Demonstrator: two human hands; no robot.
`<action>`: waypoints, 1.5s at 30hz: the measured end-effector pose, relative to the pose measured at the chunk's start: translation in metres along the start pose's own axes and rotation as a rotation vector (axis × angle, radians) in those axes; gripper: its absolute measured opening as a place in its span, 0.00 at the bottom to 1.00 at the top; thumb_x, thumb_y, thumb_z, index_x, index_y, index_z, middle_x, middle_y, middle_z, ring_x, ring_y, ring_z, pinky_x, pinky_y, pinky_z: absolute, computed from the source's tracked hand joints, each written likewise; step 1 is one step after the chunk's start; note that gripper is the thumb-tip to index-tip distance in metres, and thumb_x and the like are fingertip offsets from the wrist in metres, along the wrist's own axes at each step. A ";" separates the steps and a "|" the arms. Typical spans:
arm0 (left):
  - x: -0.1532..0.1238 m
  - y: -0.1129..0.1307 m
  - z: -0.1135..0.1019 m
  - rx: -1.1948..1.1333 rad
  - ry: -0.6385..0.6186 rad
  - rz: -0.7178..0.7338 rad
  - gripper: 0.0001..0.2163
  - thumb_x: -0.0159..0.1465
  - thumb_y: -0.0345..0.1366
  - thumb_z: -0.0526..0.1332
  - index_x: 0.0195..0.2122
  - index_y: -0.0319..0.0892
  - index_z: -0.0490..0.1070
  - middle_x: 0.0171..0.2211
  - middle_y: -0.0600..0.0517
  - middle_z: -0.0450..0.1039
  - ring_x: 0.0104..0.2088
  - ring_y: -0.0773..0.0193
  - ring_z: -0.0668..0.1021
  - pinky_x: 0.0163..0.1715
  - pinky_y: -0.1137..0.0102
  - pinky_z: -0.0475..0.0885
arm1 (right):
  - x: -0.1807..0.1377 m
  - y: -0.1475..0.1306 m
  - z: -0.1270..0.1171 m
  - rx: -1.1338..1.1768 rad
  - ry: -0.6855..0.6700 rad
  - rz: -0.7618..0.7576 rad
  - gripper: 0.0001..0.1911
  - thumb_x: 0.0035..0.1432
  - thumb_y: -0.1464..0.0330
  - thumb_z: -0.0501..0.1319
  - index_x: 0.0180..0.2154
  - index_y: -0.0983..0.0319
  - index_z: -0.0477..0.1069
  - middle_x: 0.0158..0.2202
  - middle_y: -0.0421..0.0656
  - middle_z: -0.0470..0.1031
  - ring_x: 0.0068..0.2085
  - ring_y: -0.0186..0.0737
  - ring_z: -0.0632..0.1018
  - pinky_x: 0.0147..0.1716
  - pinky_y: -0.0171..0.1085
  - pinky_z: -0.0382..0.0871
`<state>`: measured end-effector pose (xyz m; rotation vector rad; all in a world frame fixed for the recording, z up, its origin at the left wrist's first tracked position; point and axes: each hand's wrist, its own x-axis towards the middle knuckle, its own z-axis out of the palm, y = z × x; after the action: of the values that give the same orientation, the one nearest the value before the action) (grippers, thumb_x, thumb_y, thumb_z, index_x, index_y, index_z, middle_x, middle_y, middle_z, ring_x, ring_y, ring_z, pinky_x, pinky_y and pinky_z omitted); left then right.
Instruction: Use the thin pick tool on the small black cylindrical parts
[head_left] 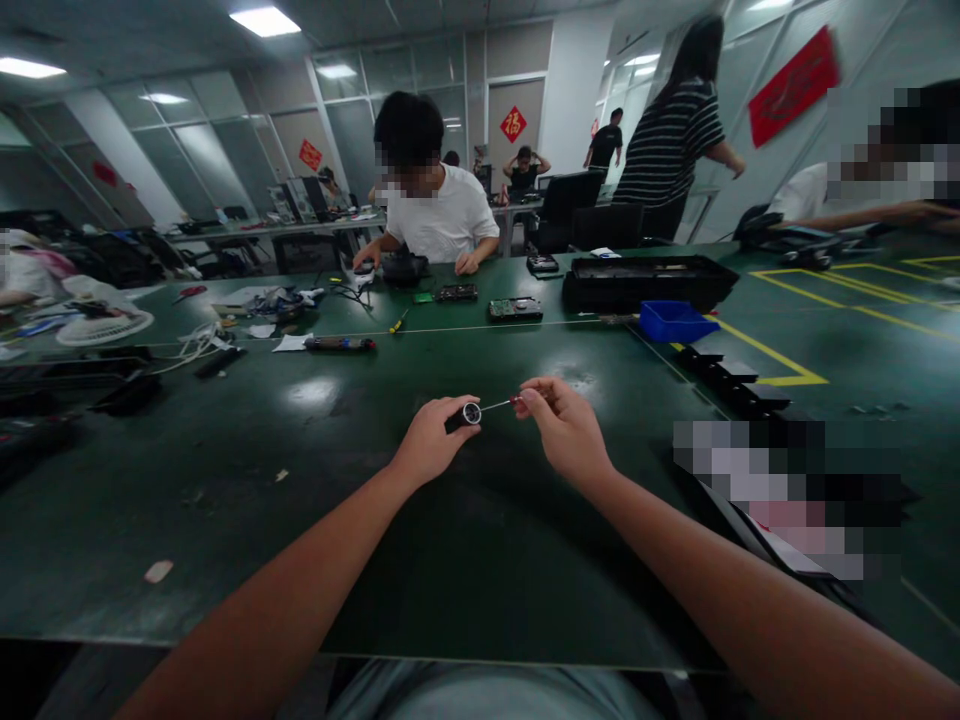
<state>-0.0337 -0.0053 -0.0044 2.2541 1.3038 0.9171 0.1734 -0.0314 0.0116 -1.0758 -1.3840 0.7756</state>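
Observation:
My left hand [433,440] is closed around a short black cylinder [471,413] with a pale ring at its round end, which faces right and toward me. Pinched in the fingers of my right hand [564,425] is a thin screwdriver [496,405] with a small reddish handle. Its metal shaft points left, and the tip reaches the ringed end of the cylinder. Whether the tip sits inside or only touches the end, I cannot tell. Both hands are held over the green table [480,560], in front of me.
Ahead lie a dark tube-shaped object [341,344], a hard drive [515,309] and a yellow-black screwdriver [399,322]. A long black housing [649,283] and a blue bin [675,321] stand at the back right. A person in white [442,215] sits opposite.

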 end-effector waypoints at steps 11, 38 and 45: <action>0.005 -0.008 -0.003 0.160 -0.107 0.146 0.18 0.64 0.33 0.65 0.55 0.49 0.72 0.52 0.50 0.76 0.53 0.55 0.74 0.57 0.54 0.62 | 0.014 0.020 -0.005 0.048 0.130 0.207 0.19 0.62 0.51 0.55 0.33 0.59 0.68 0.27 0.41 0.72 0.27 0.38 0.74 0.27 0.38 0.69; 0.001 -0.001 -0.002 0.082 -0.046 0.043 0.18 0.65 0.38 0.64 0.57 0.49 0.72 0.50 0.50 0.77 0.47 0.54 0.76 0.52 0.57 0.67 | 0.008 0.010 -0.003 0.146 0.035 0.147 0.14 0.61 0.57 0.61 0.37 0.62 0.72 0.32 0.44 0.77 0.32 0.40 0.79 0.38 0.44 0.75; 0.001 0.000 -0.003 0.068 -0.052 0.032 0.19 0.65 0.37 0.64 0.57 0.49 0.71 0.49 0.51 0.77 0.47 0.54 0.76 0.53 0.58 0.67 | 0.007 0.007 -0.004 0.151 0.044 0.182 0.14 0.61 0.57 0.60 0.38 0.63 0.72 0.32 0.45 0.78 0.33 0.40 0.79 0.39 0.44 0.75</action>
<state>-0.0348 -0.0043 -0.0020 2.3408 1.2986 0.8305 0.1789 -0.0223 0.0080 -1.1034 -1.1818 0.9679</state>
